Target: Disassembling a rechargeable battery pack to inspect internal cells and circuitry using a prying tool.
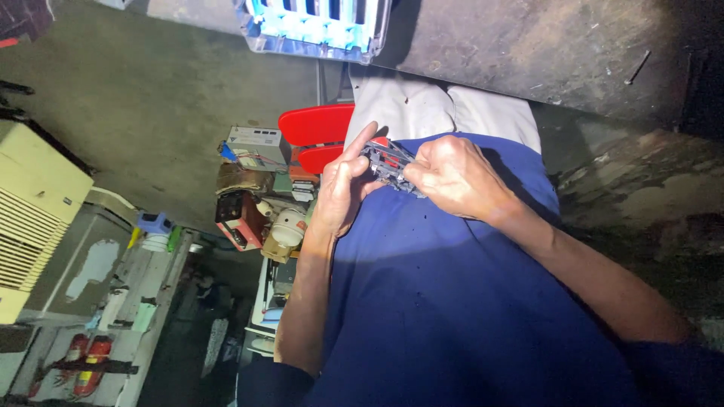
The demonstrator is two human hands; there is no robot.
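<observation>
Small grey-and-red mechanical part [388, 162]: pinched between left hand [341, 188] and right hand [452, 175], both closed on it, steadied over blue-clad lap [452, 301] for close handling.

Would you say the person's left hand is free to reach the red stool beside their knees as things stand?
Probably not straight away. The left hand is on the small dark part that the right hand also grips. The red stool lies close beyond it with nothing between, so only letting go stands in the way.
</observation>
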